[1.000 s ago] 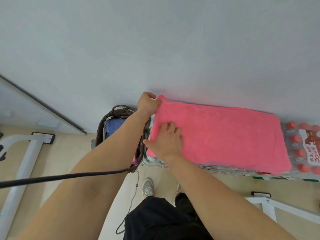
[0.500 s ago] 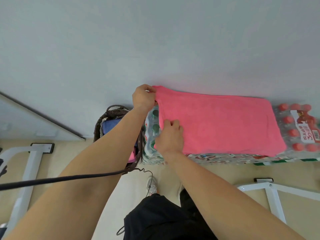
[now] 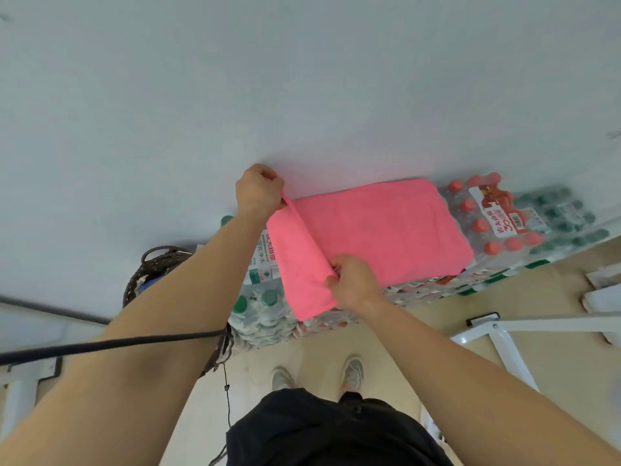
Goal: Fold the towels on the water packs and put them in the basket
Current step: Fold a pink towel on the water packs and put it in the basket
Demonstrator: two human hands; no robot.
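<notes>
On top of the water packs (image 3: 524, 227), along the wall, the pink towel (image 3: 386, 230) lies spread, with its right part flat. Toward the far left corner of the packs, our left hand (image 3: 257, 191) pinches the far edge of the towel, the fingers curled tight on the cloth. At the near edge of the packs, our right hand (image 3: 353, 280) pinches the near edge of the towel in the same way, thumb against fingers. Between the two hands the cloth rises in a ridge, and the left end slopes down from it onto the packs.

We judge the towel to be light, soft and limp. It will sag wherever we do not hold it, and the fluffy surface should not slip. So the two opposite edges are the good places to hold, both together, so that the fold line stays straight. The basket (image 3: 148, 267) stands just beside the left end of the packs, partly hidden by our left arm.
</notes>
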